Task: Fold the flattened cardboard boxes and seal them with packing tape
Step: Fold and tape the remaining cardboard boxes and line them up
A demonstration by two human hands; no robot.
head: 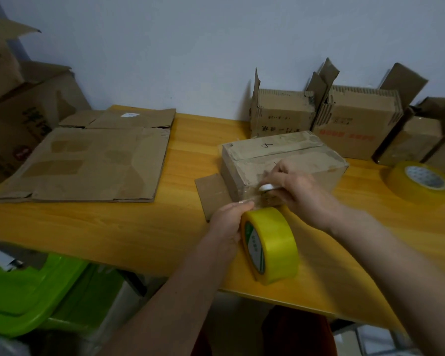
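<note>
Bare arms, bare hands

Both forearms (180,286) show uncovered to the frame edge; no sleeves, gloves or rings visible.

A small packing room: worn cardboard boxes (283,111) at two o'clock, flattened cartons (88,163) at ten, tape rolls (419,181) on a wooden table (113,227).

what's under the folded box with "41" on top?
A flat brown cardboard flap sticks out from under the folded cardboard box at its left, lying on the yellow wooden table. How far it runs beneath is covered by the box.

Left grip (229,222) curled; right grip (290,186) pinching, seemingly, both forearms extended.
</note>
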